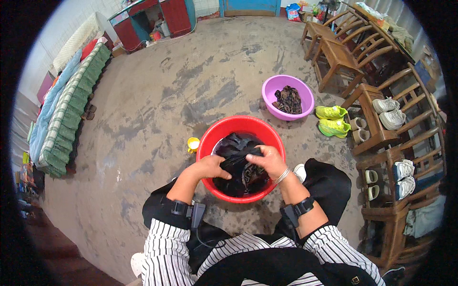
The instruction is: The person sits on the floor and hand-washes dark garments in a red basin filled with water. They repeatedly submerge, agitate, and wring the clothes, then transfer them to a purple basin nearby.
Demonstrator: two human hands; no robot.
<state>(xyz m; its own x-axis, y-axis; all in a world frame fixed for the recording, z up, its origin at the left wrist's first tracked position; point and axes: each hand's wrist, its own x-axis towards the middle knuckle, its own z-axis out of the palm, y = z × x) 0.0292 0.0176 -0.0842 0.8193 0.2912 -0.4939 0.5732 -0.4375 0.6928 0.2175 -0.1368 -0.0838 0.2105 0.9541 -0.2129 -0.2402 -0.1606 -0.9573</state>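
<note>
Between my knees, a red plastic basin on the floor holds dark water and wet cloth. A black cloth is gripped between the thumb and fingers of my left hand on the basin's left side. My right hand, with silver bangles at the wrist, pinches the same cloth on the right. Part of it is stretched between both hands above the water. Below my right hand lies a dark patterned piece of fabric, partly under water. How far the cloth reaches beneath the surface is hidden.
A purple basin with patterned dark clothing stands beyond on the right, beside yellow-green sneakers. A yellow cup of white powder sits left of the red basin. Wooden chairs bearing shoes line the right; a bed stands left.
</note>
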